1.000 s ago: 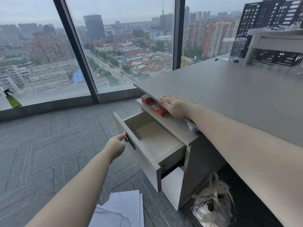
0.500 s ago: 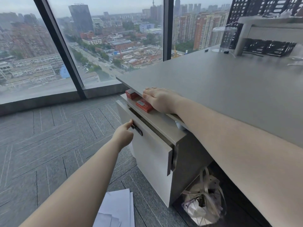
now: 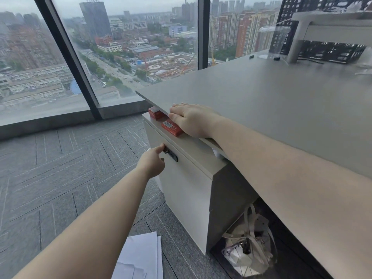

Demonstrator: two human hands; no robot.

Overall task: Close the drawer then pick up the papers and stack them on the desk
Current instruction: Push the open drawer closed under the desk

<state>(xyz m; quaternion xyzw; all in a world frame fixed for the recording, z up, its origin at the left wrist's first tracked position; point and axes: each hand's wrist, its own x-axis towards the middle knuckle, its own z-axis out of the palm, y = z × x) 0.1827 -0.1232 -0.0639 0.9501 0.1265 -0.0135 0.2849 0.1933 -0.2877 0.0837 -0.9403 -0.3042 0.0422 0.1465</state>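
Observation:
The pale drawer (image 3: 187, 188) of the cabinet under the grey desk (image 3: 271, 101) sits flush with the cabinet front. My left hand (image 3: 153, 162) is curled at its dark handle (image 3: 171, 155), fingertips touching it. My right hand (image 3: 191, 119) lies flat, palm down, on the desk's edge above the cabinet. White papers (image 3: 141, 258) lie on the carpet at the bottom of the view, partly hidden by my left forearm.
Two red boxes (image 3: 171, 127) rest on the cabinet top beside my right hand. A white bag (image 3: 249, 250) sits under the desk. A monitor riser (image 3: 314, 29), a clear cup (image 3: 269, 41) and a black perforated panel stand at the desk's far end. Floor-to-ceiling windows are ahead.
The drawer went from pulled out to fully shut, pushed in by my left hand at its handle. My right hand stayed on the desk edge.

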